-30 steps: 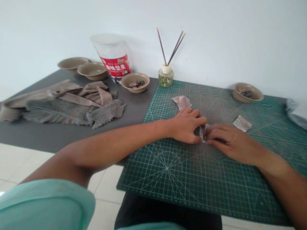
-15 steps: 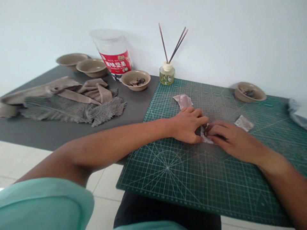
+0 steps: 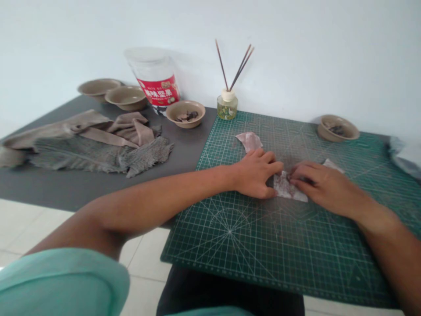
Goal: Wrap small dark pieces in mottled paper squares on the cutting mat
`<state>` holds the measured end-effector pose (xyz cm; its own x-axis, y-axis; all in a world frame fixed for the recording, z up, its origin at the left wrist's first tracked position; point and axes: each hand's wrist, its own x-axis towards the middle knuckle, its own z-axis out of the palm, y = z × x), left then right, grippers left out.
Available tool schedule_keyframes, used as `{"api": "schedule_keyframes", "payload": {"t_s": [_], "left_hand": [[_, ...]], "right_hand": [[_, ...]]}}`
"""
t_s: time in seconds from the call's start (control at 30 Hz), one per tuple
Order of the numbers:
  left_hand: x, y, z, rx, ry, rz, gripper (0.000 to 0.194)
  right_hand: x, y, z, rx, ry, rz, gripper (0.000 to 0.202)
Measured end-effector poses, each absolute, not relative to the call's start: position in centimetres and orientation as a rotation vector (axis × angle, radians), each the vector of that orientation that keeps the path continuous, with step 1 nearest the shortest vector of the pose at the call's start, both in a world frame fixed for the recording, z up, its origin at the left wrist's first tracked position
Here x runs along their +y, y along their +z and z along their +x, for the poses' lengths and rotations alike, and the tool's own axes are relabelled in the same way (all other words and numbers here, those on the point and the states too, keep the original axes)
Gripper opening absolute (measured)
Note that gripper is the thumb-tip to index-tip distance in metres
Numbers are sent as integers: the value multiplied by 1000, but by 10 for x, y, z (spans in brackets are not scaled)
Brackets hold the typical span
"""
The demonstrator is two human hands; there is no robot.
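A small whitish, brown-marked patch (image 3: 285,188) lies flat on the green cutting mat (image 3: 230,245). My left hand (image 3: 258,173) rests at its left edge with fingers apart, the thumb and a fingertip touching the patch. Over its right part, my right hand (image 3: 320,182) has thumb and fingers pinched together; what they hold, if anything, is too small to make out. A pinkish patch (image 3: 250,141) lies just beyond my left hand. Another pale patch (image 3: 333,165) is partly hidden behind my right hand.
Bowls of dark bits stand at the back right (image 3: 338,128) and near the mat's left corner (image 3: 186,115). A reed diffuser (image 3: 227,105), a clear tub with a red label (image 3: 161,92), two more bowls (image 3: 126,97) and crumpled cloths (image 3: 82,147) are farther left.
My right hand has shifted slightly right and up, uncovering more of the patch, which now looks flatter and wider. My left hand has stayed nearly in place.
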<state>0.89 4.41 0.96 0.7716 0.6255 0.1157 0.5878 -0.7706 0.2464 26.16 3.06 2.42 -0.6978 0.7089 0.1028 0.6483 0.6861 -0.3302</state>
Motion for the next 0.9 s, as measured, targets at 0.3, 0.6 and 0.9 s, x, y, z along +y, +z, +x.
{"api": "schedule_keyframes", "payload": {"t_s": [0.3, 0.6, 0.9], "left_hand": [[45, 9, 10, 950, 275, 2794, 54], [44, 8, 10, 947, 294, 2803, 53], [44, 7, 10, 966, 306, 2791, 53]], "right_hand": [[22, 20, 257, -2748, 496, -920, 20], [24, 28, 272, -2823, 598, -909, 19], [36, 28, 272, -2766, 443, -1044, 17]]}}
